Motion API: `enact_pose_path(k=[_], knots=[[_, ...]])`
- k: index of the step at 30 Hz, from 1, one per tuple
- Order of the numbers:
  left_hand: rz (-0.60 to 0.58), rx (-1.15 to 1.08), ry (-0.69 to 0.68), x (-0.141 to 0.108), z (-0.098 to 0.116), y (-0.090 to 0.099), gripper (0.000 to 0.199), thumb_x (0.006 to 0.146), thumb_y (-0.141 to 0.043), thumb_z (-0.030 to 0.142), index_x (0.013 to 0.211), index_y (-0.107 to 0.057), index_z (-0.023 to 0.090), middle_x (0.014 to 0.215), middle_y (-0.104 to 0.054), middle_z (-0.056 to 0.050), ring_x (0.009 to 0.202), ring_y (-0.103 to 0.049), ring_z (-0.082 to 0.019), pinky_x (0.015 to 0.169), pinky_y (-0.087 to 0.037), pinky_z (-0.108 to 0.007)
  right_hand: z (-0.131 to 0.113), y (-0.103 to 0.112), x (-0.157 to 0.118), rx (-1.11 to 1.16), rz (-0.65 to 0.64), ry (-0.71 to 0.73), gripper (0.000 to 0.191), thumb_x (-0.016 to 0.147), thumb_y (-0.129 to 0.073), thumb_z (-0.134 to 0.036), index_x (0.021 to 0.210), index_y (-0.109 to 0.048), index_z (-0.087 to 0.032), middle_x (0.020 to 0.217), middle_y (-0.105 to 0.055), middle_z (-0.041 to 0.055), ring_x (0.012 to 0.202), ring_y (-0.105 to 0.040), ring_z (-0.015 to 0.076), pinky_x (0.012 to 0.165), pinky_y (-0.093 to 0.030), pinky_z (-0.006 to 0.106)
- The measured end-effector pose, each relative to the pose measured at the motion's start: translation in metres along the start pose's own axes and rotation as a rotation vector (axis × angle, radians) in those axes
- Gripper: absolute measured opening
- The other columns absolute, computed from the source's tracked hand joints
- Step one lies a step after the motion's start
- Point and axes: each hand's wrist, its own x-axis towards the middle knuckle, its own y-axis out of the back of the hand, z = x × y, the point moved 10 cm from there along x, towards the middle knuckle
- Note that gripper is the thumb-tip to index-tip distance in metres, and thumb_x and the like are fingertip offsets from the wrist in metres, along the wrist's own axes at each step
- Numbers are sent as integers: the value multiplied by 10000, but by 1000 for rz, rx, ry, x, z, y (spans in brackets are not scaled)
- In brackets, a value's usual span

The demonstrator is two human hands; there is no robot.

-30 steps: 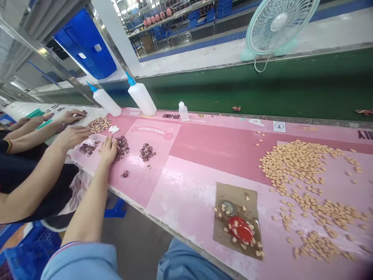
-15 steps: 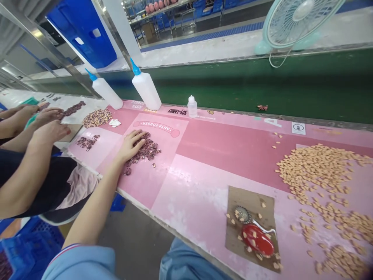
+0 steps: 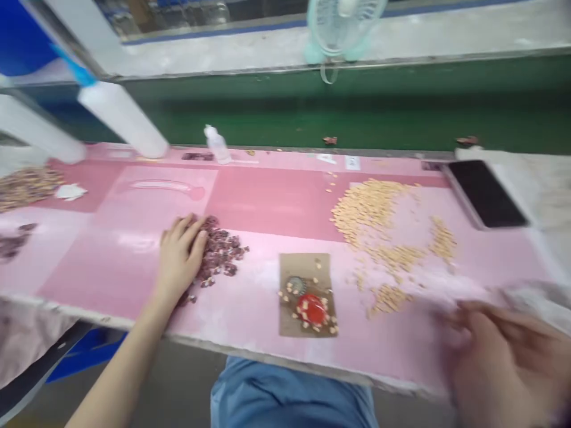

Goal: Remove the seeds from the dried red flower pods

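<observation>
My left hand (image 3: pixel 181 255) lies with its fingers spread against the left side of a pile of small dark maroon pieces (image 3: pixel 223 252) on the pink table mat. At the lower right, my right hand (image 3: pixel 495 345) is smeared by motion, and its fingers and anything between them cannot be made out. Between the hands sits a brown square sheet (image 3: pixel 292 324) with a red glossy blob (image 3: pixel 312 310), a round ridged cap (image 3: pixel 296 286) and scattered tan pieces. A large pile of small tan pieces (image 3: pixel 368 205) spreads to the right of the sheet.
Two white bottles with blue tips, one here (image 3: pixel 122 119), and a small dropper bottle (image 3: pixel 217 145) line the back left. A phone (image 3: pixel 486 193) lies at the right. A pale green fan (image 3: pixel 343 27) stands on the ledge behind. More mixed pieces (image 3: pixel 29 185) are at far left.
The view has swung to the right. My left hand and the maroon pile are now nearer the front edge. My right hand and the phone have come into view; the neighbour's arms have left it.
</observation>
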Motion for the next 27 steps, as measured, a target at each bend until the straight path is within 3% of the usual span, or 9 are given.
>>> enact_pose_path(k=[1, 4, 8, 12, 15, 18, 22, 27], knots=[[11, -15, 0, 0, 7, -1, 548, 1073, -371, 585, 1398, -720, 314, 1538, -669, -100, 1531, -528, -383, 1317, -358, -656, -3, -2, 1, -61, 23, 29, 257, 761, -956, -342, 793, -706, -292, 756, -724, 25, 564, -649, 178, 510, -545, 326], [38, -30, 15, 5, 20, -3, 587, 1043, -398, 618, 1407, -717, 287, 1567, -646, -125, 1555, -496, -430, 1322, -320, -699, -14, -11, 0, -195, 12, 80, 219, 810, -868, -377, 873, -705, -245, 836, -776, 43, 734, -751, 226, 665, -642, 368], [37, 13, 51, 9, 31, -4, 619, 1027, -417, 627, 1451, -694, 271, 1628, -594, -144, 1593, -440, -458, 1326, -274, -736, -37, -47, -16, -499, -348, 287, 99, 953, -721, -336, 949, -688, -244, 862, -789, 43, 727, -744, 196, 640, -613, 312], [16, 62, 82, 10, 38, -3, 696, 1038, -387, 660, 1474, -676, 201, 1634, -574, -207, 1601, -413, -497, 1295, -227, -803, -42, -55, -22, -619, -488, 365, 60, 1008, -641, -286, 957, -627, -257, 870, -781, 39, 679, -728, 185, 534, -556, 275], [61, 55, 63, 12, 40, 10, 856, 988, -390, 760, 1497, -649, 122, 1639, -545, -267, 1596, -405, -530, 1289, -221, -812, -49, -64, -26, -666, -551, 452, 68, 1010, -618, -219, 973, -586, -266, 901, -796, 35, 722, -758, 194, 588, -583, 289], [157, 23, -6, 7, 40, 34, 1067, 892, -398, 878, 1449, -665, 8, 1615, -533, -332, 1573, -445, -518, 1324, -300, -693, -56, -74, -31, -698, -594, 519, 94, 1015, -593, -181, 993, -563, -267, 920, -804, 34, 767, -769, 200, 640, -602, 300], [273, -21, -91, -18, 33, 66, 836, 956, -559, 703, 1395, -716, 10, 1514, -624, -333, 1495, -550, -497, 1290, -384, -667, -62, -81, -34, -754, -605, 573, 88, 1030, -571, -185, 989, -562, -262, 856, -779, 23, 701, -737, 197, 607, -565, 301], [277, -18, -69, -60, 25, 78, 576, 991, -619, 565, 1254, -792, 83, 1398, -718, -286, 1400, -632, -460, 1208, -456, -672, -62, -82, -36, -805, -604, 590, 49, 1018, -592, -266, 970, -585, -272, 799, -753, 38, 666, -720, 246, 575, -511, 353]])
